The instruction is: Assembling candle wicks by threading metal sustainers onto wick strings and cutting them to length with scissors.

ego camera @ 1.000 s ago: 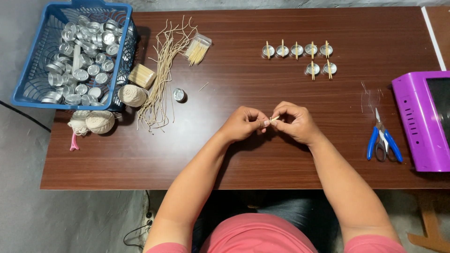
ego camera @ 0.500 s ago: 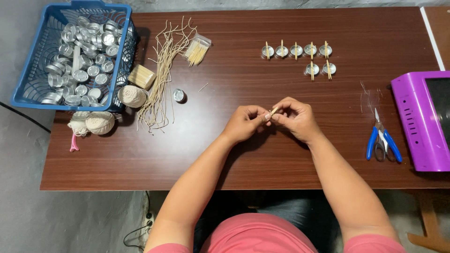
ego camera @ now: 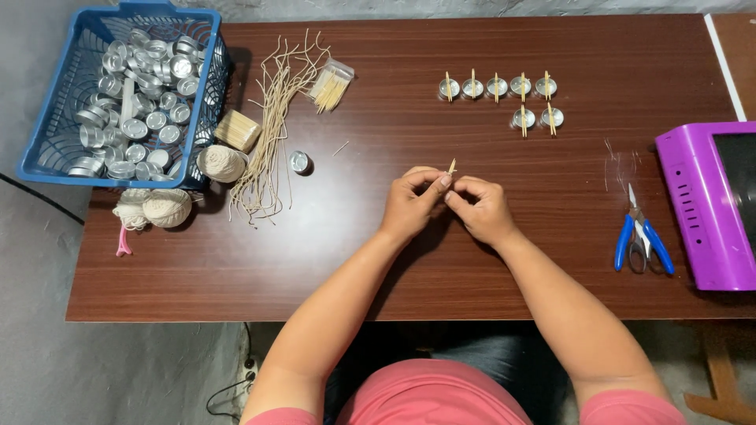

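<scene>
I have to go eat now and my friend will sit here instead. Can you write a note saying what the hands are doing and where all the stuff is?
Left hand and right hand: fingertips meet at mid-table, pinching one small wooden stick between them; what else they hold is hidden.
Done: seven metal cups with sticks across them, in two rows at the far right.
Left: one lone empty cup beside the wick strands; many more empty cups in the blue basket.
Also there: a bag of sticks, balls of string, and blue scissors by the purple box.
</scene>
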